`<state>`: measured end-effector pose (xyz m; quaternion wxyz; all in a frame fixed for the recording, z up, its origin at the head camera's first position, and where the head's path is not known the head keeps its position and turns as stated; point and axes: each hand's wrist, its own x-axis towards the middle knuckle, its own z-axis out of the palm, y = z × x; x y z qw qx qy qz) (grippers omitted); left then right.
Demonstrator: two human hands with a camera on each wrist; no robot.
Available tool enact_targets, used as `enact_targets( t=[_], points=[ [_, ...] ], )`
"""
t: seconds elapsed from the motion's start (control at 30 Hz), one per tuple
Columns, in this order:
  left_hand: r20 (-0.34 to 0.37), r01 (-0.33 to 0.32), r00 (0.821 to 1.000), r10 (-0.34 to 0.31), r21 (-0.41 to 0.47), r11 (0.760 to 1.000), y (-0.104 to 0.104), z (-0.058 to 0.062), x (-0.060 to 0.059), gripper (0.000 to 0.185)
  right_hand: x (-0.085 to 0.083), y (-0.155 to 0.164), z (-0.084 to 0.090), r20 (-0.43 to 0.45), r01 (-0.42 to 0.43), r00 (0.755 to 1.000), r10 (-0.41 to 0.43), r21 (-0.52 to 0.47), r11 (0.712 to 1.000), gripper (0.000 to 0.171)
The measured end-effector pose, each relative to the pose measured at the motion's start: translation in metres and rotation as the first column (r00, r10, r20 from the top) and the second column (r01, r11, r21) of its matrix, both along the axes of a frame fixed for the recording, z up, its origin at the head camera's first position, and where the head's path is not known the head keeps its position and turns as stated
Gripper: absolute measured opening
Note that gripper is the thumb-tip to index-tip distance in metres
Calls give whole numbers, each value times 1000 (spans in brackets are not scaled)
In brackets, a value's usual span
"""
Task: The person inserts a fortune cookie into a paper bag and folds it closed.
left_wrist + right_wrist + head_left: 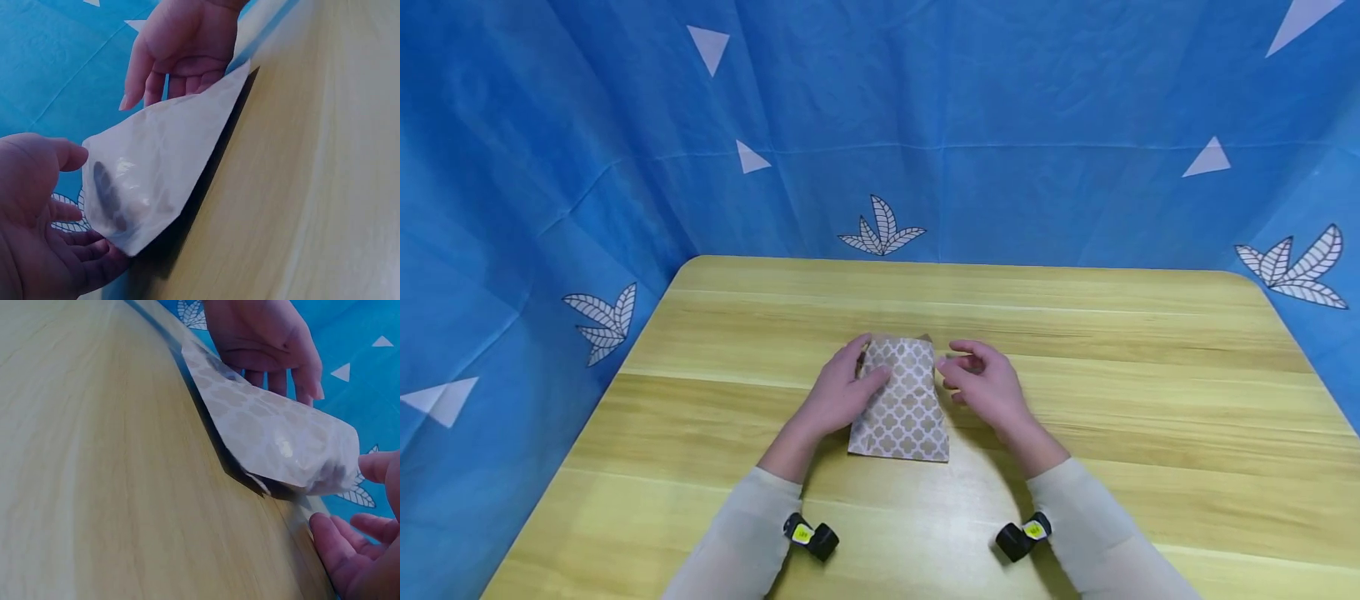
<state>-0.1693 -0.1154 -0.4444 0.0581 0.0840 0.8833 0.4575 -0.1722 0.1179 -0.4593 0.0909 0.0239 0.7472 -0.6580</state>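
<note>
A paper bag (904, 408) with a tan and white lattice pattern lies near the middle of the table, its wider end towards me. My left hand (838, 392) holds it by the left side, thumb over the top face and fingers along the edge. In the left wrist view, the bag (169, 150) looks bulged and raised at one end; its contents are hidden. My right hand (988, 387) hovers just off the bag's right side, fingers loosely bent with nothing between them. The right wrist view shows a gap between this hand (369, 550) and the bag (275, 437).
The wooden table (1150, 375) extends to both sides of the hands. Behind and to the left hangs a blue curtain (1000, 100) with white triangles and leaf prints. Each sleeve carries a small black wrist camera (811, 536).
</note>
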Motion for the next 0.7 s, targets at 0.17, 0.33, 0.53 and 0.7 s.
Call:
enact_targets(
  t=[0.17,0.33,0.53,0.7],
  points=[
    [90,-82,994,70,138,987,3,-2,-4,66,-2,-3,0,-4,-17,1000,17,-24,1000,52],
    [108,-107,990,86,213,971,4,-4,-8,64,-3,-5,0,-2,-2,1000,2,-31,1000,46],
    [156,-149,982,109,270,951,5,-4,-10,57,-5,-8,-2,11,17,1000,-16,-45,999,46],
    [180,-146,980,88,345,927,6,-3,-11,53,-4,-9,-1,-24,22,999,-24,-56,998,49]
  ],
)
